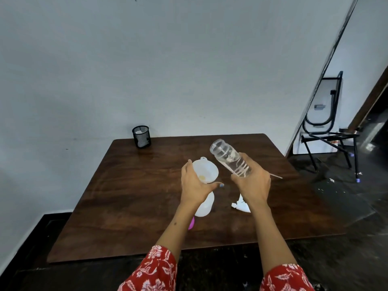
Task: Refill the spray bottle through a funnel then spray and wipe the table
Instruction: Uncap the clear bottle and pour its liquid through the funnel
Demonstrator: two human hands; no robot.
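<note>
Dark wood table (126, 196): your left hand (194, 185) grips funnel (206, 171) seated on white spray bottle (204, 204), right hand (254, 183) clasps clear water bottle (230, 157) (cap off, mouth tilted leftward), so keep funnel steady, pour slowly into its centre.

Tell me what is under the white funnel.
The funnel sits over a white spray bottle standing on the table. The left hand wraps around its rim, hiding the bottle's neck and the funnel's spout.
</note>
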